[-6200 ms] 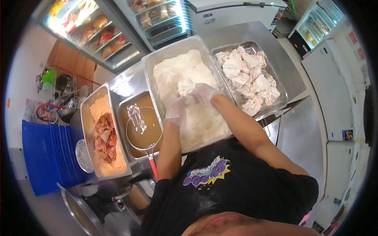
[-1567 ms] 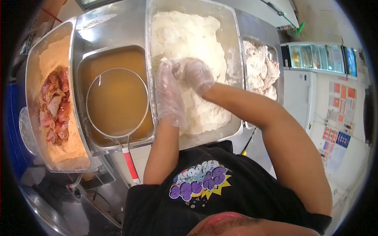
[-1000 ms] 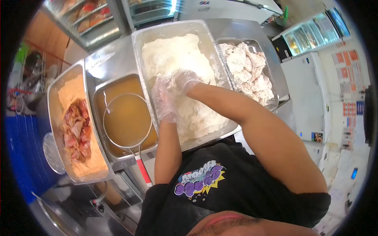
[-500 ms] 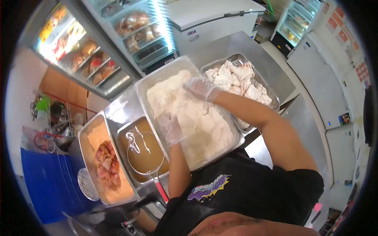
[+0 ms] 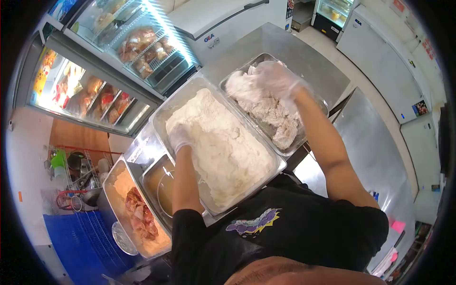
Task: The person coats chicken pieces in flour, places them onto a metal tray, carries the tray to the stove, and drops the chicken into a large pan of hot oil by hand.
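Observation:
My left hand (image 5: 182, 137), in a clear plastic glove, rests in the white flour (image 5: 228, 147) filling a large tub (image 5: 281, 164). Its fingers are partly sunk in the flour, so I cannot see whether they hold anything. My right hand (image 5: 280, 80), also gloved, is over the metal tray (image 5: 319, 100) of flour-coated meat pieces (image 5: 273, 116), at its far end. Motion smears its fingers. A blurred white coated piece (image 5: 244, 85) is right beside them, and I cannot tell whether they grip it.
Left of the tub, a container of brownish liquid (image 5: 154, 183) holds a round strainer (image 5: 166, 192). Further left, raw meat (image 5: 140, 216) lies on orange powder (image 5: 124, 183) in another container. Glass-door fridges (image 5: 142, 47) and a white chest freezer (image 5: 213, 28) stand behind the steel table (image 5: 270, 40).
My right hand has gone from the flour tub to the meat tray on the right. My left hand has shifted left and farther back within the flour. The camera view has turned slightly.

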Motion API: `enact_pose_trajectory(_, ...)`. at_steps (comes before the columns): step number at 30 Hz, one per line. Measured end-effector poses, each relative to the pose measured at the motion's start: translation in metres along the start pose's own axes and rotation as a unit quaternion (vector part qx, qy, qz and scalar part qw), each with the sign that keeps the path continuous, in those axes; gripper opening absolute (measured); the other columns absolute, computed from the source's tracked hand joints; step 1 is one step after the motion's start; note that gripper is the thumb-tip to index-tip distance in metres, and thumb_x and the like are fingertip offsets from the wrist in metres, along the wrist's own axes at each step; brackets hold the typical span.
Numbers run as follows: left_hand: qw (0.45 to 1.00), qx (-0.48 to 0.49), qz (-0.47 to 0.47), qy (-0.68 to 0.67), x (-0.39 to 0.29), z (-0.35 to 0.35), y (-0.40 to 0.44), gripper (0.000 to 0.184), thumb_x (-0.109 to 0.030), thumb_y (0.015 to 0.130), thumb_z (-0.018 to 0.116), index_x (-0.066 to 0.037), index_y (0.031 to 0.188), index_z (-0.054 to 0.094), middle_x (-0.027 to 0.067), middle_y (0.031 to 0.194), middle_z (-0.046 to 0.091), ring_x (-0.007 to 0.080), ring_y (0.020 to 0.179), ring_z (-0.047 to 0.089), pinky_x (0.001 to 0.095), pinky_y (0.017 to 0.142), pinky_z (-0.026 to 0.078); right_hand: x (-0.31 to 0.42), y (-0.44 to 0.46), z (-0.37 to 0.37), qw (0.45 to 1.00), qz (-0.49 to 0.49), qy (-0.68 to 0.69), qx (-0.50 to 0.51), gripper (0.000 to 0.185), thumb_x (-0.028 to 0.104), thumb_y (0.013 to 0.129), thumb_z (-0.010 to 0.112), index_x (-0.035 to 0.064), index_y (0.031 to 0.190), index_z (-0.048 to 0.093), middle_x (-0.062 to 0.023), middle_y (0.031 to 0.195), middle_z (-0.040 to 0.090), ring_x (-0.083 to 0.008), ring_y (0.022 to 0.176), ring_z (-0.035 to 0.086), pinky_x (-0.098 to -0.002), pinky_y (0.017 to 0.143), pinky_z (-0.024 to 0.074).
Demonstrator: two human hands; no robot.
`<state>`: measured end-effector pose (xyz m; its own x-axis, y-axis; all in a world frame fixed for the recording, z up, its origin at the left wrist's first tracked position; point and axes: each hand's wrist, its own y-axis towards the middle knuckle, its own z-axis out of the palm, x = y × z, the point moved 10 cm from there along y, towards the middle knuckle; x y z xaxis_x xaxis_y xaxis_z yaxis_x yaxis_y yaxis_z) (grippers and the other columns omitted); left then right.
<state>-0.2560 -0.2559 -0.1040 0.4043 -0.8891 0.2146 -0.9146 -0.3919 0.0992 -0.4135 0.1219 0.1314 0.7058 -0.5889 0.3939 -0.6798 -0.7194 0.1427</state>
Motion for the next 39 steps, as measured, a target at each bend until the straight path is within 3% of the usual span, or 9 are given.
enact_pose_trajectory(5, 0.992, 0.120, -0.040, 0.024, 0.002, -0.008, 0.007, 0.031, -0.032, 0.099, 0.060, -0.008, 0.114, 0.074, 0.0142, 0.120, 0.074, 0.0305, 0.105, 0.075, 0.0428, 0.082, 0.061, -0.066, -0.024, 0.011, 0.961, 0.149, -0.203, 0.113, 0.034, 0.022, 0.092, 0.057, -0.0016, 0.112, 0.071, -0.0255, 0.112, 0.070, -0.0406, 0.107, 0.066, -0.0444, 0.098, 0.0515)
enact_pose_trajectory(9, 0.979, 0.070, -0.030, -0.189, 0.016, -0.007, 0.002, 0.034, -0.031, 0.095, 0.066, -0.008, 0.120, 0.073, 0.0113, 0.116, 0.074, 0.0238, 0.097, 0.074, 0.0386, 0.075, 0.061, 0.025, -0.035, -0.050, 0.985, 0.074, -0.047, -0.150, 0.035, 0.021, 0.092, 0.056, -0.0017, 0.117, 0.067, -0.0258, 0.119, 0.067, -0.0408, 0.115, 0.063, -0.0456, 0.103, 0.0481)
enact_pose_trajectory(12, 0.778, 0.216, -0.125, -0.576, 0.001, -0.026, -0.033, 0.036, -0.024, 0.094, 0.070, -0.007, 0.126, 0.069, 0.0070, 0.113, 0.073, 0.0158, 0.094, 0.070, 0.0324, 0.074, 0.059, 0.077, -0.011, 0.021, 0.995, -0.051, 0.040, -0.070, 0.036, 0.020, 0.093, 0.056, -0.0020, 0.120, 0.065, -0.0249, 0.117, 0.067, -0.0398, 0.112, 0.063, -0.0461, 0.102, 0.0478)
enact_pose_trajectory(15, 0.632, 0.165, -0.225, -0.723, -0.032, -0.089, -0.092, 0.041, -0.013, 0.093, 0.072, -0.003, 0.132, 0.064, 0.0044, 0.114, 0.070, 0.0118, 0.097, 0.066, 0.0285, 0.077, 0.057, 0.124, 0.009, 0.131, 0.987, -0.122, 0.100, -0.006, 0.037, 0.014, 0.088, 0.065, -0.0006, 0.122, 0.063, -0.0252, 0.114, 0.068, -0.0401, 0.110, 0.065, -0.0455, 0.097, 0.0517)
enact_pose_trajectory(21, 0.462, 0.029, -0.080, -0.883, -0.040, -0.022, -0.106, 0.041, -0.003, 0.092, 0.070, -0.002, 0.132, 0.064, 0.0027, 0.116, 0.070, 0.0113, 0.098, 0.066, 0.0286, 0.079, 0.056, 0.114, 0.016, 0.253, 0.940, -0.070, 0.301, 0.146, 0.053, 0.020, 0.087, 0.068, -0.0020, 0.134, 0.060, -0.0282, 0.114, 0.069, -0.0399, 0.110, 0.067, -0.0432, 0.099, 0.0516)
enact_pose_trajectory(27, 0.728, 0.051, -0.173, -0.662, -0.031, -0.048, -0.129, 0.034, -0.014, 0.090, 0.076, 0.001, 0.120, 0.070, 0.0126, 0.114, 0.072, 0.0179, 0.102, 0.068, 0.0329, 0.085, 0.055, 0.145, 0.006, 0.212, 0.971, -0.194, -0.009, 0.138, 0.038, 0.019, 0.086, 0.067, -0.0037, 0.116, 0.071, -0.0278, 0.114, 0.069, -0.0369, 0.113, 0.067, -0.0427, 0.097, 0.0529)
enact_pose_trajectory(30, 0.885, -0.071, -0.126, -0.443, -0.021, -0.054, -0.126, 0.030, -0.027, 0.087, 0.073, 0.002, 0.096, 0.072, 0.0194, 0.089, 0.073, 0.0351, 0.084, 0.070, 0.0489, 0.075, 0.053, 0.136, 0.019, 0.163, 0.981, -0.136, 0.134, 0.015, 0.026, 0.019, 0.085, 0.068, 0.0003, 0.102, 0.075, -0.0241, 0.106, 0.072, -0.0366, 0.109, 0.070, -0.0445, 0.097, 0.0532)
enact_pose_trajectory(34, 0.929, -0.018, -0.078, -0.362, -0.048, -0.065, -0.138, 0.042, -0.036, 0.089, 0.074, 0.001, 0.109, 0.071, 0.0250, 0.102, 0.072, 0.0445, 0.099, 0.066, 0.0515, 0.090, 0.052, 0.107, 0.029, 0.201, 0.957, -0.134, -0.229, 0.116, 0.014, 0.013, 0.086, 0.064, 0.0028, 0.089, 0.073, -0.0167, 0.082, 0.073, -0.0354, 0.079, 0.073, -0.0465, 0.073, 0.0589)
enact_pose_trajectory(39, 0.928, -0.012, -0.028, -0.370, -0.069, -0.067, -0.129, 0.041, -0.033, 0.093, 0.072, -0.002, 0.119, 0.070, 0.0246, 0.113, 0.072, 0.0434, 0.110, 0.066, 0.0498, 0.095, 0.052, 0.142, 0.007, 0.150, 0.966, -0.244, -0.083, -0.019, 0.016, 0.016, 0.087, 0.065, 0.0031, 0.086, 0.074, -0.0186, 0.083, 0.073, -0.0365, 0.082, 0.074, -0.0493, 0.074, 0.0592)
